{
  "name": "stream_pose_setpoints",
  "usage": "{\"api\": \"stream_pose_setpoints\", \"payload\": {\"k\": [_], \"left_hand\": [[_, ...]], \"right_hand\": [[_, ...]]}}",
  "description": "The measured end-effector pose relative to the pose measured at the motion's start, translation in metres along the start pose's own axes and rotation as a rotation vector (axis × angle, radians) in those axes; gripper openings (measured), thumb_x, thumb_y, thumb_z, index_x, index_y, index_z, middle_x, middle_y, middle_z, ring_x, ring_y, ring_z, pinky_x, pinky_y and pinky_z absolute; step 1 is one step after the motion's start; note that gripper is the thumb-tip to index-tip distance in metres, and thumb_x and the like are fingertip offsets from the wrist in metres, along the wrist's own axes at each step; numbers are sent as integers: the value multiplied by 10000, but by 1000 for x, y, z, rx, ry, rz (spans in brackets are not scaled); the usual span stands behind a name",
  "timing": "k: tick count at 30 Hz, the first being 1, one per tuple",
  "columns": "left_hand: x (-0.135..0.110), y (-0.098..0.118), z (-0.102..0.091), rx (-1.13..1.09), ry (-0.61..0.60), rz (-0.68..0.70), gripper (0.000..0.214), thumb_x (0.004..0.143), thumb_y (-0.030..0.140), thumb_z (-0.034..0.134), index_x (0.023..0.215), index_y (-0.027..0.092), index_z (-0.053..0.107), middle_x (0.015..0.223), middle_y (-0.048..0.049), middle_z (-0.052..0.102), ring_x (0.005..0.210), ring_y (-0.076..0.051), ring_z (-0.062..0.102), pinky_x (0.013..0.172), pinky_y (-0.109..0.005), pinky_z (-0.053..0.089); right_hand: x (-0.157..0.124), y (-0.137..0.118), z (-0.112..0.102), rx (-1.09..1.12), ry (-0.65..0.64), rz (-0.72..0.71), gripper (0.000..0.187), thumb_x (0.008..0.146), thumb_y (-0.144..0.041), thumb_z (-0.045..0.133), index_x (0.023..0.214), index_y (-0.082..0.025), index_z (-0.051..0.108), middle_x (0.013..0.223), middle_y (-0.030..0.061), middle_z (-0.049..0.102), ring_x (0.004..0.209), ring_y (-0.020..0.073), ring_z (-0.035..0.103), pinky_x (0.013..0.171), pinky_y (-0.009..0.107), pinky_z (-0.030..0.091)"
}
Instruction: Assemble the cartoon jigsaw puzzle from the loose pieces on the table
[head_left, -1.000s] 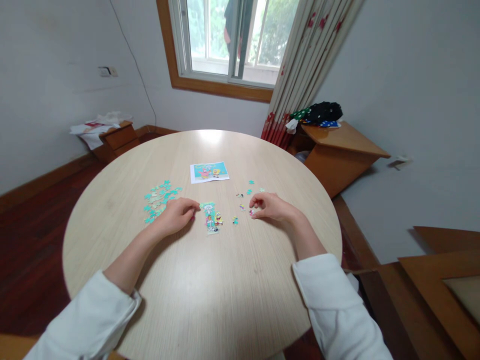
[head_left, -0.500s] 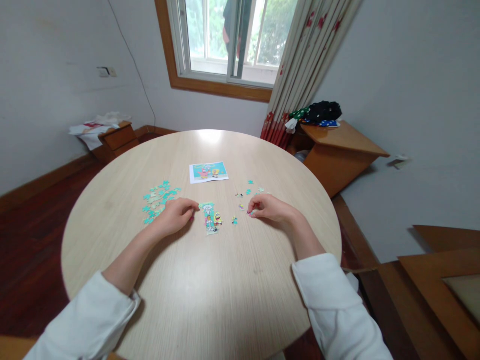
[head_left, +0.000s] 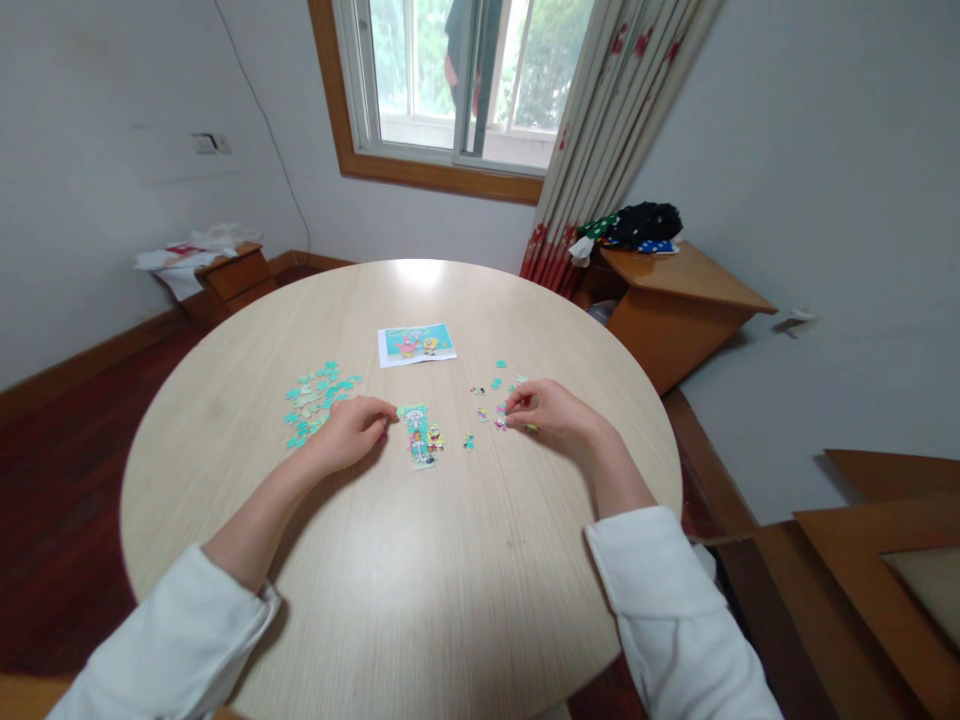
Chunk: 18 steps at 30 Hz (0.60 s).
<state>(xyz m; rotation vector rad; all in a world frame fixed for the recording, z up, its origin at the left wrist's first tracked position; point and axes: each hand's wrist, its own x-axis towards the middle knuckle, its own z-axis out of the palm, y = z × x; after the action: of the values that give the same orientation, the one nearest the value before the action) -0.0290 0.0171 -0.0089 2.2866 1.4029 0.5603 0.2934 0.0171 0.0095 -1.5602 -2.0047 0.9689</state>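
A small joined strip of jigsaw pieces (head_left: 420,436) lies near the middle of the round wooden table (head_left: 420,570). My left hand (head_left: 352,432) rests curled on the table just left of that strip, fingertips close to its top edge. My right hand (head_left: 551,410) lies to the right with fingers pinched together among a few loose coloured pieces (head_left: 489,398); a small piece shows at its fingertips. A heap of teal pieces (head_left: 315,400) sits left of my left hand. The printed reference picture (head_left: 416,343) lies farther back.
A low wooden cabinet (head_left: 675,300) with dark clothing on it stands to the right, beside a curtain (head_left: 600,130). A small wooden stand (head_left: 229,270) with papers is at the back left. A window (head_left: 457,75) is behind the table.
My right hand has shifted slightly to the right and back among the loose pieces. My left hand has stayed beside the joined strip.
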Motion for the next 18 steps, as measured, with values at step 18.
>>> {"api": "stream_pose_setpoints", "payload": {"k": [18], "left_hand": [[-1, 2, -1, 27, 16, 17, 321, 757, 182, 426, 896, 185, 716, 962, -73, 731, 922, -224, 649, 876, -376, 470]], "right_hand": [[7, 1, 9, -58, -61, -48, 99, 645, -205, 679, 709, -164, 616, 646, -15, 564, 626, 116, 495, 580, 246, 369]]}}
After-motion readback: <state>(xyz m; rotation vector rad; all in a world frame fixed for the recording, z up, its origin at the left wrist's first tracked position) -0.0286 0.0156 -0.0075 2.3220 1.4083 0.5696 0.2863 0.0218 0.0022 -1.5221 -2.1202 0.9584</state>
